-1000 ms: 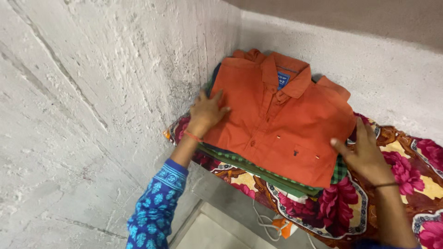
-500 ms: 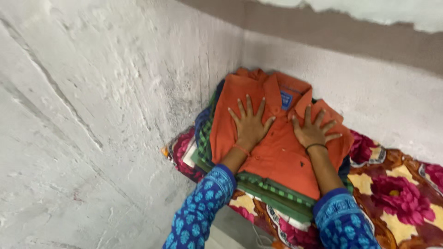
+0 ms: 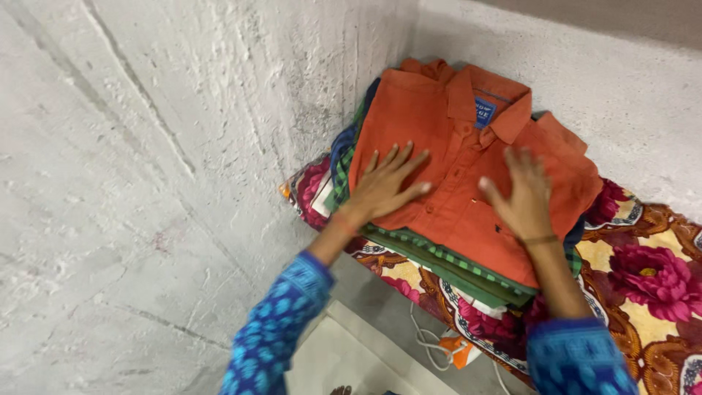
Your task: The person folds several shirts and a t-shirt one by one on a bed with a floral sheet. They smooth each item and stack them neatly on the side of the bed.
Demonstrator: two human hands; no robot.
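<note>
Head view | left hand point(image 3: 384, 189), right hand point(image 3: 523, 196): grip open, flat on orange shirt point(image 3: 468, 146) | atop folded stack point(image 3: 439, 267)

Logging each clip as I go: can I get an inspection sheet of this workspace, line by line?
Surface: floral blanket, red and yellow, set in a corner.
Things: folded orange shirt tops a stack of folded clothes.
Clutter: small orange object on the floor.
Hands: left hand and right hand lie flat, fingers spread, on the shirt.
Cables: white cable below the blanket edge.
Surroundings: rough whitewashed walls on two sides.
</note>
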